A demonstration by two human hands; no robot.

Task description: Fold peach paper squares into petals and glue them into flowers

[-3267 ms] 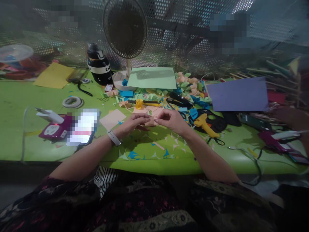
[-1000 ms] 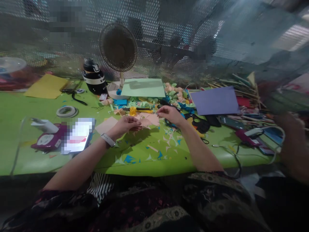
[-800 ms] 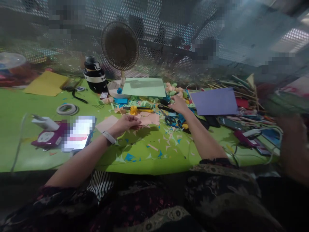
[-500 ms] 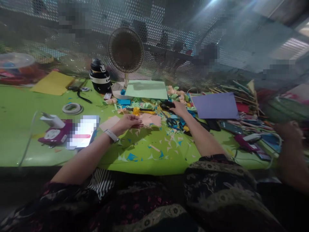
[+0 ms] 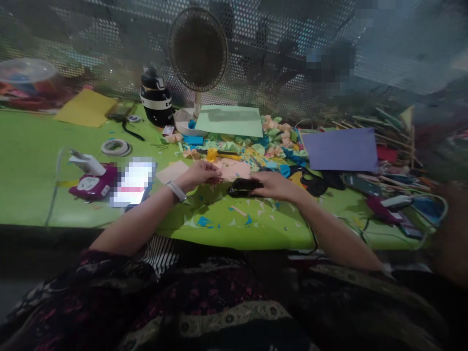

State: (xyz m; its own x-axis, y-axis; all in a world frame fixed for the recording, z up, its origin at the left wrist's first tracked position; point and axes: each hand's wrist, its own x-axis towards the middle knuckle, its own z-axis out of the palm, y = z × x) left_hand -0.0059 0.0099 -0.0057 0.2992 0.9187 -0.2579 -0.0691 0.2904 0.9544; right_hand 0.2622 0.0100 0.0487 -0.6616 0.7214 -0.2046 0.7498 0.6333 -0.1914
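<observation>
My left hand (image 5: 202, 174) has its fingertips pinched together on a small peach paper piece (image 5: 219, 175), mostly hidden by the fingers. It hovers by peach paper sheets (image 5: 236, 168) lying on the green tabletop. My right hand (image 5: 275, 185) is wrapped around a glossy black stapler (image 5: 241, 188), its nose pointing left toward my left hand, a short gap apart. Small paper cuttings (image 5: 239, 210) in peach, blue and pale green lie scattered below the hands. A yellow cutter (image 5: 228, 156) rests behind the peach sheets.
Paper flowers (image 5: 280, 134) are heaped at the back beside a pale green sheet (image 5: 230, 119). A fan (image 5: 197, 48), black bottle (image 5: 156, 102), tape roll (image 5: 115, 147) and lit phone (image 5: 135, 183) stand left. A purple sheet (image 5: 340, 148) lies right; a blurred person's arm (image 5: 453, 234) is at the edge.
My right hand let go of the peach paper, reached back to the black stapler, took hold of it and brought it forward next to my left hand. My left hand keeps its pinch.
</observation>
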